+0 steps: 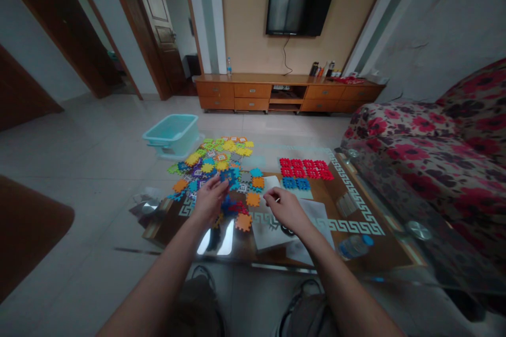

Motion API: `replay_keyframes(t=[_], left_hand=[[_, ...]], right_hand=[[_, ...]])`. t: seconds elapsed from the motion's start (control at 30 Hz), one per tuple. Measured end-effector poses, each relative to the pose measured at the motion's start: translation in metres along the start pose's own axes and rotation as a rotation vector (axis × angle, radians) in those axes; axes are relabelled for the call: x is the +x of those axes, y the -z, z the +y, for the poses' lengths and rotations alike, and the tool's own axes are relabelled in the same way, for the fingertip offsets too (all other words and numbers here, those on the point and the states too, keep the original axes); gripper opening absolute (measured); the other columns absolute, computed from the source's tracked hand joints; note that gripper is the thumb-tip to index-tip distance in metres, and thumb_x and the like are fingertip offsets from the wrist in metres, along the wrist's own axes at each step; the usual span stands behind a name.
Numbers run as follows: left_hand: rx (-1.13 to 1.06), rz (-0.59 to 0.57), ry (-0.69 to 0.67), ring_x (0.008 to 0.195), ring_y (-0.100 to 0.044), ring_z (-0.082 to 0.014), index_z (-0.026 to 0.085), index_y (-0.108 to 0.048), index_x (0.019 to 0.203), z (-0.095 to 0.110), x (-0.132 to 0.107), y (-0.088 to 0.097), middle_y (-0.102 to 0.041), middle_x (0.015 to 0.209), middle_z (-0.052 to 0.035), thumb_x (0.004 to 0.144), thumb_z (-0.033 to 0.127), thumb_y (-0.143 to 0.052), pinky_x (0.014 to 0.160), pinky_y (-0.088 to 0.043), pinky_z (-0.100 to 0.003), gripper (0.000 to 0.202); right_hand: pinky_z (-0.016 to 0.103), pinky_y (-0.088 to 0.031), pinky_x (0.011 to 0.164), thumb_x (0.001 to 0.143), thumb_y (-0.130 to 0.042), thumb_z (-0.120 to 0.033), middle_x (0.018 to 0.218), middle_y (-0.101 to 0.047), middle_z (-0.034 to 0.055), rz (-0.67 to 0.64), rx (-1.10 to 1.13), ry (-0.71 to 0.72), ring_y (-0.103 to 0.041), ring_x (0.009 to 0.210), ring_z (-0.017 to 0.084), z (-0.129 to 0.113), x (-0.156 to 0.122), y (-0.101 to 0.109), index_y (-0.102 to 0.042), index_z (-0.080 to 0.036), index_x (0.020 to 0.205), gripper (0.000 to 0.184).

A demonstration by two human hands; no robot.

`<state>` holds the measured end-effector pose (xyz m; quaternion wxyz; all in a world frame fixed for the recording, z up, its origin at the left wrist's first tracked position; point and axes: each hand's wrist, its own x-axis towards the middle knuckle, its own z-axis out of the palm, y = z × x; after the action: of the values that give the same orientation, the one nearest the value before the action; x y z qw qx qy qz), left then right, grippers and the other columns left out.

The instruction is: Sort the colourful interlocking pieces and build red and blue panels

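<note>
A heap of colourful interlocking foam puzzle tiles (215, 164) lies on the left part of a glass coffee table (356, 189). My left hand (209, 201) rests on the near edge of the heap, fingers curled over blue tiles; whether it grips one I cannot tell. My right hand (285, 209) hovers over white paper sheets (272, 234), fingers pinched together, nothing clearly in them. A joined row of red tiles (306, 168) sits at the table's far side, with a short row of blue tiles (296, 183) just in front of it. Loose orange tiles (244, 221) lie between my hands.
A turquoise plastic bin (173, 134) stands on the floor beyond the table's left end. A water bottle (353, 246) lies under the glass at the right. A floral sofa (435, 142) borders the right side. A wooden TV cabinet (284, 93) lines the far wall.
</note>
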<state>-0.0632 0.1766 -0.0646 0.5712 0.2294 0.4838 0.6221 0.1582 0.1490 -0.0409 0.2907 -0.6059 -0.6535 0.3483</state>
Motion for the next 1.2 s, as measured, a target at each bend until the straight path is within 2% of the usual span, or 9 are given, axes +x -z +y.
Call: replay_keyframes(t=[0.1, 0.23, 0.3, 0.47, 0.53, 0.67, 0.8, 0.97, 1.2], left_hand=[[0.062, -0.143, -0.128, 0.091, -0.068, -0.0184, 0.018, -0.067, 0.085, -0.006, -0.012, -0.011, -0.071, 0.090, -0.0051, 0.063, 0.020, -0.083, 0.088, -0.052, -0.035, 0.027], [0.165, -0.333, -0.299, 0.112, -0.064, -0.0242, 0.018, -0.071, 0.068, -0.014, -0.019, -0.013, -0.068, 0.119, -0.0091, 0.066, 0.017, -0.074, 0.100, -0.046, -0.041, 0.004], [0.176, -0.365, -0.298, 0.109, -0.065, -0.0249, 0.019, -0.072, 0.066, -0.016, -0.020, -0.012, -0.066, 0.124, -0.0092, 0.067, 0.015, -0.071, 0.098, -0.048, -0.043, 0.004], [0.266, -0.367, -0.299, 0.104, -0.066, -0.0236, 0.019, -0.075, 0.071, -0.014, -0.026, -0.015, -0.072, 0.107, -0.0090, 0.067, 0.013, -0.070, 0.092, -0.050, -0.039, 0.008], [0.220, -0.349, -0.254, 0.101, -0.066, -0.0209, 0.020, -0.075, 0.084, -0.011, -0.029, -0.018, -0.072, 0.106, -0.0077, 0.070, 0.016, -0.073, 0.090, -0.051, -0.036, 0.015], [0.036, -0.351, -0.021, 0.088, -0.067, -0.0153, 0.022, -0.068, 0.110, -0.007, -0.035, -0.022, -0.072, 0.104, -0.0062, 0.071, 0.025, -0.080, 0.083, -0.052, -0.030, 0.041], [0.130, -0.375, 0.049, 0.081, -0.067, -0.0151, 0.016, -0.070, 0.103, -0.015, -0.032, -0.019, -0.072, 0.095, -0.0079, 0.069, 0.032, -0.084, 0.076, -0.052, -0.028, 0.039], [0.118, -0.318, 0.120, 0.071, -0.066, -0.0140, 0.015, -0.071, 0.096, -0.024, -0.027, -0.016, -0.072, 0.086, -0.0069, 0.064, 0.028, -0.087, 0.068, -0.052, -0.027, 0.039], [0.024, -0.337, 0.253, 0.062, -0.065, -0.0108, 0.013, -0.071, 0.094, -0.019, -0.029, -0.018, -0.072, 0.082, -0.0070, 0.067, 0.019, -0.086, 0.060, -0.052, -0.023, 0.032]], right_hand=[[0.023, -0.040, 0.057, 0.093, -0.046, -0.032, 0.078, -0.068, 0.0053, -0.113, 0.357, -0.146, -0.057, 0.061, 0.013, -0.009, 0.000, -0.003, -0.067, -0.016, 0.084, 0.027], [0.020, -0.035, 0.048, 0.093, -0.051, -0.038, 0.080, -0.069, 0.0044, -0.212, 0.710, -0.318, -0.057, 0.056, 0.010, -0.020, -0.006, -0.007, -0.067, -0.017, 0.089, 0.027], [0.020, -0.036, 0.049, 0.089, -0.059, -0.036, 0.078, -0.069, 0.0034, -0.224, 0.765, -0.327, -0.058, 0.057, 0.010, -0.022, -0.008, -0.009, -0.067, -0.018, 0.087, 0.020], [0.020, -0.034, 0.050, 0.077, -0.072, -0.029, 0.074, -0.068, 0.0010, -0.179, 0.745, -0.266, -0.058, 0.058, 0.010, -0.018, -0.007, -0.012, -0.068, -0.018, 0.088, 0.016], [0.021, -0.035, 0.050, 0.074, -0.074, -0.031, 0.075, -0.068, 0.0010, -0.109, 0.730, -0.247, -0.058, 0.058, 0.011, -0.016, -0.004, -0.010, -0.069, -0.018, 0.087, 0.019], [0.023, -0.036, 0.050, 0.071, -0.075, -0.035, 0.073, -0.068, 0.0011, 0.033, 0.669, -0.243, -0.057, 0.057, 0.011, -0.014, -0.001, -0.005, -0.070, -0.016, 0.089, 0.027], [0.024, -0.038, 0.052, 0.070, -0.074, -0.035, 0.071, -0.068, 0.0011, 0.056, 0.621, -0.217, -0.055, 0.057, 0.012, -0.016, -0.002, -0.002, -0.072, -0.014, 0.088, 0.028], [0.022, -0.037, 0.051, 0.074, -0.071, -0.030, 0.064, -0.064, -0.0006, 0.025, 0.615, -0.216, -0.052, 0.055, 0.010, -0.015, -0.003, -0.008, -0.073, -0.014, 0.085, 0.019], [0.017, -0.030, 0.042, 0.080, -0.069, -0.017, 0.060, -0.058, -0.0027, -0.068, 0.890, -0.431, -0.049, 0.049, 0.007, -0.014, -0.004, -0.018, -0.067, -0.015, 0.078, 0.003]])
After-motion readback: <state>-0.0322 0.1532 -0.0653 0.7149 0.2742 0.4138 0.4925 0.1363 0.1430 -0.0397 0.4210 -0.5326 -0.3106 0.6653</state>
